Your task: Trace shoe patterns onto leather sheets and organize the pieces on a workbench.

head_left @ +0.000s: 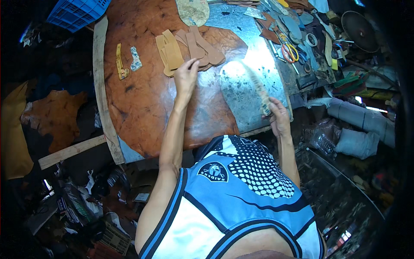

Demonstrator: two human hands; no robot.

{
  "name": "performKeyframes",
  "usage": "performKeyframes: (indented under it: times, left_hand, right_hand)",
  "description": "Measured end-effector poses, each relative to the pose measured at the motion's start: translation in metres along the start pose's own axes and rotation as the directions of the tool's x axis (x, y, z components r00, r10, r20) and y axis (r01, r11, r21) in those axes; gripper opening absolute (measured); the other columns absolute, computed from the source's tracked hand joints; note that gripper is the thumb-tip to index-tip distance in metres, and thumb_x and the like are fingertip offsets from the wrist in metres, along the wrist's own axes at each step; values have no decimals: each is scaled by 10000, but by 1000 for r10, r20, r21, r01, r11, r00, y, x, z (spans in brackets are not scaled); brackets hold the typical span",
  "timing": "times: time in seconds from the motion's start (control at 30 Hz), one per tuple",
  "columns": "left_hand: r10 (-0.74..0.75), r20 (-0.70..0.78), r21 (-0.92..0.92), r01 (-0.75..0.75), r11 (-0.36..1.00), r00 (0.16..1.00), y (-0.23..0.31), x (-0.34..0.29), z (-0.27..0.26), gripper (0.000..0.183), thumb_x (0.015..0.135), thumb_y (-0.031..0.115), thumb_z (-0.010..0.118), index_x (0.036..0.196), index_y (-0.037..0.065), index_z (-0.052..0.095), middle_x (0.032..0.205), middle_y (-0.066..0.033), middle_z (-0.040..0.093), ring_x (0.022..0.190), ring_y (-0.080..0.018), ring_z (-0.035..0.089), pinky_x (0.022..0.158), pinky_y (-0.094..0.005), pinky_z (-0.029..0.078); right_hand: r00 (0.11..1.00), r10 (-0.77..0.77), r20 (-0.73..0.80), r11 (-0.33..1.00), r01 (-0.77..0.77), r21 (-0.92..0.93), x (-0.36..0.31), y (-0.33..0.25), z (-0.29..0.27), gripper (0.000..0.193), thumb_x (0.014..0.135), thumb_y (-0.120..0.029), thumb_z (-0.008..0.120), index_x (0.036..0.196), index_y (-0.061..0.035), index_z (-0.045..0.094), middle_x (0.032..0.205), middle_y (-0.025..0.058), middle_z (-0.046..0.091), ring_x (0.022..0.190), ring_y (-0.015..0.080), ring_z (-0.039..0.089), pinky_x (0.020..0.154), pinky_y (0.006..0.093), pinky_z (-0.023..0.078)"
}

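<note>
My left hand [186, 78] is at the near edge of a group of cut tan leather pieces [203, 48], its fingers drawn together; whether anything is pinched in them is hidden. Over the metal-covered right part of the table, my right hand [279, 115] grips the lower end of a long, pale, slightly curved strip [260, 88] with dark marks. Its far end is blurred against the glare. Lighter tan leather strips [169, 49] lie just left of the cut pieces. Underneath spreads a large brown hide [142, 101].
Two small patterns, a yellow one [120, 62] and a whitish one [136, 59], lie on the hide's left. Orange-handled scissors [290, 52] and a tape roll [311, 39] sit among scraps at the right. A blue crate [77, 15] stands at the far left.
</note>
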State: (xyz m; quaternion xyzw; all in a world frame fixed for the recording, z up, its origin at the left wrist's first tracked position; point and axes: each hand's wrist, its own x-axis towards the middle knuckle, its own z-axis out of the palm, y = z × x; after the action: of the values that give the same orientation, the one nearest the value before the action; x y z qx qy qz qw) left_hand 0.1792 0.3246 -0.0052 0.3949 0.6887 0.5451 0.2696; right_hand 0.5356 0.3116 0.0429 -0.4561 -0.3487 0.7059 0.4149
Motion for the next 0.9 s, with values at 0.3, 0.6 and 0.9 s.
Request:
performKeyframes:
  times: [0.3,0.6,0.9]
  left_hand:
    - [156,256,787,-300,539,954,-20,13,27,718,788,500,779,1352,99,589,1398,-304,513,1389,-498,363,1135,-615,268]
    - [239,234,706,-334,625,942,-15,21,27,700,802,502,758,1317,52,612,1388,-304,518,1381,-491,375,1149,-619,233]
    - [182,307,738,-355,574,934,-25,54,23,587,824,450,746,1272,79,665,1407,-297,516,1379,-498,382,1138,-617,260]
  right_hand:
    - [975,23,-219,816,-145,-559,28,17,-26,319,969,-292,645,1048,14,606,694,76,641,450,102,560,400,219,431]
    - [975,21,-220,762,-158,-628,28,11,-13,324,980,-318,625,1044,0,606,687,76,637,455,100,568,402,217,440]
    - [974,61,-220,791,-182,-584,30,14,-18,323,984,-301,625,1052,13,602,692,71,626,459,93,568,407,213,437]
